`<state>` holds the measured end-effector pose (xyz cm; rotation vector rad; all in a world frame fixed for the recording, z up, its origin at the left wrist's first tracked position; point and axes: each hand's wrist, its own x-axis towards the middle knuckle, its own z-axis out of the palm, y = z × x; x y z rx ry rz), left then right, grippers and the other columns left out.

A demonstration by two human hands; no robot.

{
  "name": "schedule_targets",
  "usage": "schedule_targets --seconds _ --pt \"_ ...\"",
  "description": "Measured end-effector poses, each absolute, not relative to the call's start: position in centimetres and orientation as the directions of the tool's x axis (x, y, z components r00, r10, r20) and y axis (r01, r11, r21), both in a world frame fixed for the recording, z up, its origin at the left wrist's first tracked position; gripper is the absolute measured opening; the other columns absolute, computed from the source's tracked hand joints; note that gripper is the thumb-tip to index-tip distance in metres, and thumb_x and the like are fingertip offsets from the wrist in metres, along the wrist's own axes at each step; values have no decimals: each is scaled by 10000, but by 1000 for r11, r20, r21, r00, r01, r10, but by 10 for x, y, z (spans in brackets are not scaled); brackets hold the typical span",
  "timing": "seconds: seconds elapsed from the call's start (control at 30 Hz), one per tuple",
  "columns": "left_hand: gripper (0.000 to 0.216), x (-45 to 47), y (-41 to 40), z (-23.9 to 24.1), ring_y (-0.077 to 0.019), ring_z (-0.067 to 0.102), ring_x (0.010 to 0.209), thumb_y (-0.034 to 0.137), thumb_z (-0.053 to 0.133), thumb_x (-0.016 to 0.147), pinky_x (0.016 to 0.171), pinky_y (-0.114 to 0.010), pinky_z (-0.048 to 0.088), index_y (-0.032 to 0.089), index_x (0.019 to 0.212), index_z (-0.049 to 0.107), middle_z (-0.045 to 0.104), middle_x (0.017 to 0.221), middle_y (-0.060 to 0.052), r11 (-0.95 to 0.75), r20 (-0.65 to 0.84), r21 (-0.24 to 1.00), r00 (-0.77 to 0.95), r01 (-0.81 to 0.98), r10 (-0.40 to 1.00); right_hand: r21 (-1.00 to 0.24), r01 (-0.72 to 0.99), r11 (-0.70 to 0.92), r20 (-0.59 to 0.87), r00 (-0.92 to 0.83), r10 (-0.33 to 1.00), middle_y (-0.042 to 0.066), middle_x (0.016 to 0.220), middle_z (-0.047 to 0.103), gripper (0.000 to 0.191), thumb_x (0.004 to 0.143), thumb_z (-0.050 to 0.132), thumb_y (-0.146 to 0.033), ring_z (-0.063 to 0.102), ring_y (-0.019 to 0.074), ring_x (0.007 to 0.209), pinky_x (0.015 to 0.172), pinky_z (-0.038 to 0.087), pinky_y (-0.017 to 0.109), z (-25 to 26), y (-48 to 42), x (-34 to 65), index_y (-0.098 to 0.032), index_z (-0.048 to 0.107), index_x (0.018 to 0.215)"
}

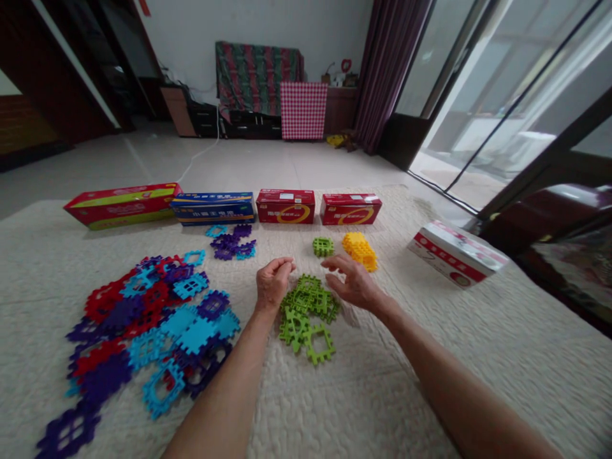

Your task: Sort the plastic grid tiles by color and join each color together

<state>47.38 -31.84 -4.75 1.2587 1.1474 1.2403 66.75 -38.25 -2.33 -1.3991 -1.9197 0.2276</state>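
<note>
My left hand is closed, its thumb and fingers drawn together at the left edge of a pile of green interlocking tiles. Whatever it may hold is hidden. On the pile's right side hovers my right hand, fingers apart and slightly bent, with nothing visible in it. Just beyond its fingertips is a neat green tile stack. A yellow tile stack, partly toppled, lies behind that hand. The green pile is loose, with several notched frames overlapping.
A mixed heap of red, purple and light blue tiles spreads to the left. A smaller purple and blue group lies before a blue box. Along the back stand a long red box and two dark red boxes. A white-red box sits right.
</note>
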Motion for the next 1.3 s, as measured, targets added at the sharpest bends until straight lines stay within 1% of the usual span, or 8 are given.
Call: schedule_targets --seconds 0.1,0.23,0.43,0.7,0.87,1.03,1.17,1.3 --pt "295 475 -317 -49 -178 698 737 354 587 677 657 -260 533 150 845 719 736 730 -54 -58 59 998 28 -23 998 -578 736 353 393 -128 910 87 994 666 240 831 562 -207 624 204 888 797 506 347 -34 -394 653 -190 622 1063" --pt "262 477 -317 -51 -163 687 707 316 572 712 660 -251 530 155 856 721 733 724 -41 -90 89 996 42 19 995 -510 768 386 393 -191 899 117 1159 645 332 828 614 -253 574 267 1090 967 444 440 -41 -400 642 -206 597 1156" --pt "196 478 -324 -50 -159 667 702 250 575 771 683 -259 523 193 861 740 742 764 -25 -269 239 931 144 248 960 -496 771 398 390 -211 896 116 1134 639 362 799 627 -252 579 281 1056 939 456 456 -42 -398 644 -221 599 1159" --pt "188 478 -325 -50 -165 672 743 204 589 769 729 -270 532 193 872 746 747 839 -36 -329 281 906 202 267 938 -734 607 305 366 -25 930 58 929 618 362 719 642 -224 596 203 805 714 506 337 -43 -393 641 -216 625 1081" --pt "190 478 -325 -50 -167 676 752 198 591 769 726 -268 533 198 879 746 749 841 -31 -310 261 910 203 274 944 -953 285 104 115 21 993 -5 697 590 299 759 639 -380 519 138 581 518 417 263 -40 -393 641 -202 634 999" --pt "187 478 -326 -48 -159 671 726 196 590 767 706 -256 521 195 867 749 749 819 -26 -299 252 914 194 276 948 -988 143 52 59 45 997 -7 701 616 246 717 680 -380 541 129 587 538 441 257 -34 -393 641 -201 611 870" --pt "193 478 -325 -48 -151 663 713 211 587 768 689 -244 507 177 868 749 745 791 -29 -270 227 927 181 262 957 -957 237 168 209 162 964 9 746 623 178 753 631 -343 582 154 638 579 488 288 -33 -390 651 -213 589 867" --pt "207 477 -324 -48 -140 654 699 224 587 766 670 -227 491 160 880 747 734 765 -24 -259 212 927 192 270 958 -668 650 362 560 118 820 42 834 624 87 773 554 -199 606 200 799 707 518 350 -33 -389 666 -217 593 849"
